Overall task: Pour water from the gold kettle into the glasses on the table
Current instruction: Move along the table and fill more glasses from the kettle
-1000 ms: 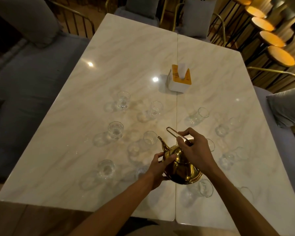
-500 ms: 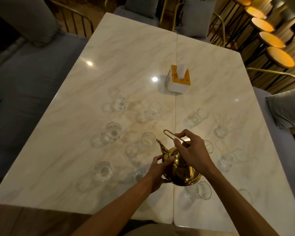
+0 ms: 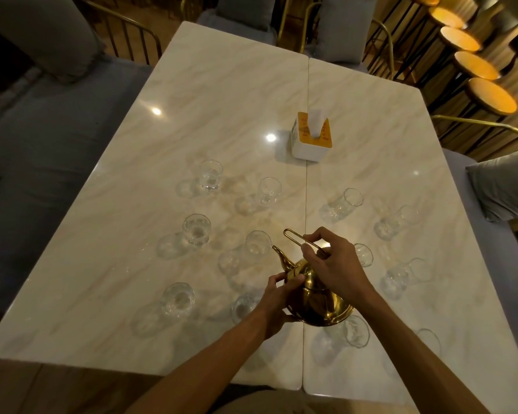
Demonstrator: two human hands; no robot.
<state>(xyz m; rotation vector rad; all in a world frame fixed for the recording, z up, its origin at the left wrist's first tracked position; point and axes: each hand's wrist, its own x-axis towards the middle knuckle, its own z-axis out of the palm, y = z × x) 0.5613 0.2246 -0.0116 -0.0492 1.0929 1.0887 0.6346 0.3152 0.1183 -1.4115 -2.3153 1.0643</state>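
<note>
From the head view, a pale marble-patterned desk (image 3: 222, 94), made of two slabs meeting at a centre seam, carries a scatter of small clear drinking glasses (image 3: 210, 175). A shiny gold metal kettle (image 3: 317, 300) with a thin curved spout and a wire loop handle sits over the seam near the front edge, spout aimed at the nearest glass (image 3: 257, 242); whether its base touches the desk cannot be told. The right hand (image 3: 332, 264) has its fingers closed around the wire handle, covering the lid and part of a glass behind. The left hand (image 3: 277, 303) wraps the kettle's near side, fingers curled against the body. One glass below the kettle is partly hidden by it. Water levels in the glasses are hard to make out. A white and orange tissue box (image 3: 311, 138) stands farther back.
</note>
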